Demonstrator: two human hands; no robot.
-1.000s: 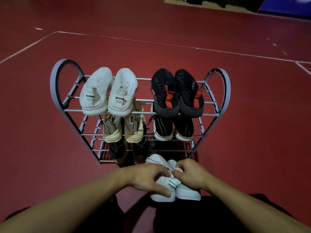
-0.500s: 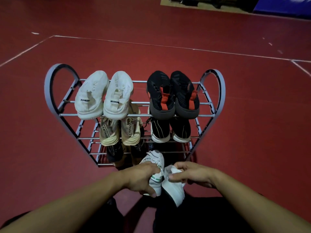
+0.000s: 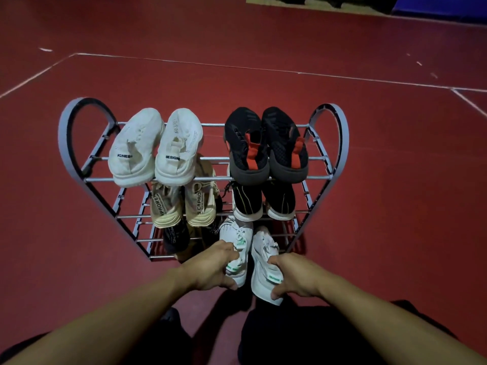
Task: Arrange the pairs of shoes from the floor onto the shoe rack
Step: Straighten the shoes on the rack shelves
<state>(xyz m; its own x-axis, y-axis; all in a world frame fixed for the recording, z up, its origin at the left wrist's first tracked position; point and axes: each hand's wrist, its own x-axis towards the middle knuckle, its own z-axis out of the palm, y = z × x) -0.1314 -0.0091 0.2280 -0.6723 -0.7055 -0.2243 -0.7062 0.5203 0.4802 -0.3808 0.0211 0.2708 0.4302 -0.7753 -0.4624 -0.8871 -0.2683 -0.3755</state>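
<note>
A grey heart-sided shoe rack (image 3: pixel 71 143) stands on the red floor. Its top shelf carries a white pair (image 3: pixel 155 146) and a black-and-red pair (image 3: pixel 266 143). The middle shelf has a beige pair (image 3: pixel 184 204) and a black pair (image 3: pixel 263 201). A dark pair (image 3: pixel 175 239) sits at the bottom left. My left hand (image 3: pixel 210 267) grips the heel of one white-and-green sneaker (image 3: pixel 237 241). My right hand (image 3: pixel 295 277) grips the heel of the other (image 3: pixel 263 256). Both toes point into the bottom right of the rack.
White court lines (image 3: pixel 263 68) cross the red floor behind the rack. A tan mat and a blue panel (image 3: pixel 442 6) lie along the far edge. My dark-trousered knees (image 3: pixel 316 338) are just below the hands.
Both hands have turned the white-and-green sneakers toe-first and pushed them forward, from the floor in front of the rack into its bottom right section.
</note>
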